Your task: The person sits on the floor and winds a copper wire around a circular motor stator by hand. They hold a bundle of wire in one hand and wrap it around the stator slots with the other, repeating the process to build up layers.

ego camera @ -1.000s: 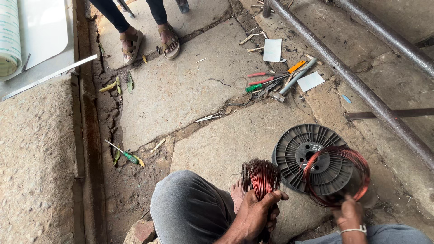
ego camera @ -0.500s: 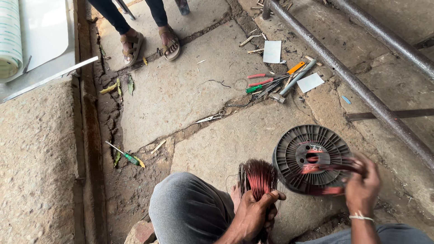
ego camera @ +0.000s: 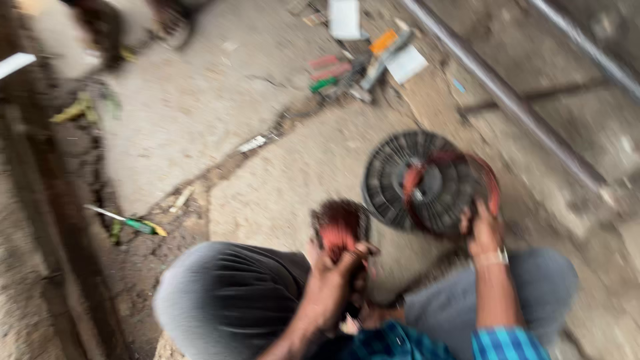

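The view is blurred by motion. My left hand [ego camera: 337,270] grips a small bundle of reddish copper wire [ego camera: 340,227] held upright between my knees. My right hand [ego camera: 483,230] rests on the near edge of a round black spool [ego camera: 407,180] that lies flat on the concrete, its fingers closed on the red wire [ego camera: 490,180] that loops off the spool's right side. My grey trouser knees fill the bottom of the view.
Hand tools with red, green and orange handles [ego camera: 347,70] and white paper pieces [ego camera: 407,63] lie at the back. A metal pipe [ego camera: 507,100] runs diagonally on the right. A green-handled tool [ego camera: 133,223] lies in the dirt crack at left. Another person's feet [ego camera: 100,27] stand far back.
My right hand moved from the floor up onto the spool and took hold of the red wire loop. The camera swung down and closer. My left hand kept its grip on the bundle.
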